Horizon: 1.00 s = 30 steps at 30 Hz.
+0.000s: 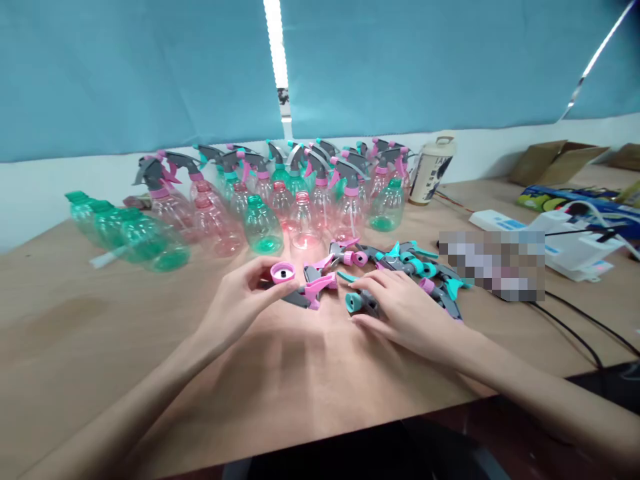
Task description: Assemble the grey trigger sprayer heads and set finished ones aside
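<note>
Between the thumb and fingers of my left hand [249, 291] is a pink-collared spray head [283, 273], its round opening facing the camera. My right hand [395, 308] has its fingers curled round a teal-collared spray head [354, 303], low over the table. A loose pink and grey spray head [320, 285] lies between the hands. Behind my right hand is a pile of loose grey, teal and pink spray heads [407, 260]. Just beyond the hands stand an uncapped pink bottle [303, 223] and an uncapped green bottle [263, 227].
Many bottles with spray heads [350, 207] stand in rows at the back. Green bottles [150, 240] lie tilted at the left. A cream tumbler [431, 172], white power strips [565, 240], black cables [570, 323] and a cardboard box [555, 162] are on the right of the table [320, 373].
</note>
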Motion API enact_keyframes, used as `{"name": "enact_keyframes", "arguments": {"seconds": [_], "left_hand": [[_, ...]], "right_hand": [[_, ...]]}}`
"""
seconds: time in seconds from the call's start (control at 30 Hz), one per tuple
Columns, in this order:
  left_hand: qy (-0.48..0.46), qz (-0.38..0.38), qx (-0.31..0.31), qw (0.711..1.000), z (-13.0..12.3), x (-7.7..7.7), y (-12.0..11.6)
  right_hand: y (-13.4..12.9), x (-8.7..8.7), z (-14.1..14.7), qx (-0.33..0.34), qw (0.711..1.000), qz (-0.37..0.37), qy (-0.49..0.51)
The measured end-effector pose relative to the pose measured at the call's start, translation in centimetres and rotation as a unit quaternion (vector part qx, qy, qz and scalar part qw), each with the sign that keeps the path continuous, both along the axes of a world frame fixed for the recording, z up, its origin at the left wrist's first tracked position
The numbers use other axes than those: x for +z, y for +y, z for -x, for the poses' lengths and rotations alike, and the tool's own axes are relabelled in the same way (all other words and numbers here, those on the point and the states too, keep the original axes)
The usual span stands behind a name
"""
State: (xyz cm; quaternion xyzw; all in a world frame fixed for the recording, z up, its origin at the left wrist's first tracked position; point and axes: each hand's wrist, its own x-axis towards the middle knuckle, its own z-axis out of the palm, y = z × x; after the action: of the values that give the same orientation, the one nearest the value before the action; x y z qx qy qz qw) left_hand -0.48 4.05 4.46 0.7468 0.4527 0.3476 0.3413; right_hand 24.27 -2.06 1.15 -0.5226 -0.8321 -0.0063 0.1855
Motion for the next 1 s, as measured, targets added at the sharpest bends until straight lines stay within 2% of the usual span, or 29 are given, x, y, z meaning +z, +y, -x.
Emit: {"name": "enact_keyframes", "arguments": {"seconds": [0.17, 0.3, 0.37, 0.43, 0.53, 0.63, 0.7, 0.77, 0.83, 0.9, 1.0], "left_hand": [[-0.030, 0.102, 0.029, 0.994, 1.1, -2.2, -0.7], [-0.045, 0.197, -0.008, 0.979, 0.5, -3.2, -1.3], [-0.042, 0.213, -0.020, 0.976, 0.2, -3.3, -1.7], [-0.025, 0.170, -0.013, 0.985, 0.1, -3.3, -2.0], [0.011, 0.000, 0.016, 1.000, 0.5, -3.2, -2.5], [0.028, -0.173, 0.032, 0.984, 1.1, -3.4, -2.6], [0.053, -0.234, 0.034, 0.970, 1.3, -3.8, -2.5], [0.096, -0.255, 0.027, 0.962, 1.4, -4.3, -2.2], [0.137, -0.245, 0.022, 0.960, 1.4, -4.9, -1.8], [0.147, -0.207, 0.035, 0.967, 1.5, -5.2, -1.4], [0.109, -0.136, 0.074, 0.982, 1.7, -5.4, -1.0]], "right_hand": [[1.1, -0.8, 0.4, -0.015, 0.997, 0.001, -0.070], [1.7, -1.2, -0.6, -0.049, 0.996, -0.017, -0.078], [2.2, -1.2, -1.0, -0.060, 0.994, -0.027, -0.083], [2.7, -1.0, -0.9, -0.065, 0.993, -0.036, -0.089], [3.3, -0.2, 0.1, -0.051, 0.995, -0.046, -0.069], [3.2, 1.4, 2.3, 0.005, 1.000, -0.004, 0.021], [2.8, 2.4, 3.9, 0.042, 0.995, 0.040, 0.087], [2.5, 3.0, 5.1, 0.055, 0.990, 0.042, 0.125], [2.6, 2.8, 5.9, 0.063, 0.990, 0.021, 0.122], [3.3, 2.0, 6.1, 0.068, 0.994, -0.006, 0.086], [4.8, 0.4, 5.6, 0.093, 0.996, -0.002, 0.002]]}}
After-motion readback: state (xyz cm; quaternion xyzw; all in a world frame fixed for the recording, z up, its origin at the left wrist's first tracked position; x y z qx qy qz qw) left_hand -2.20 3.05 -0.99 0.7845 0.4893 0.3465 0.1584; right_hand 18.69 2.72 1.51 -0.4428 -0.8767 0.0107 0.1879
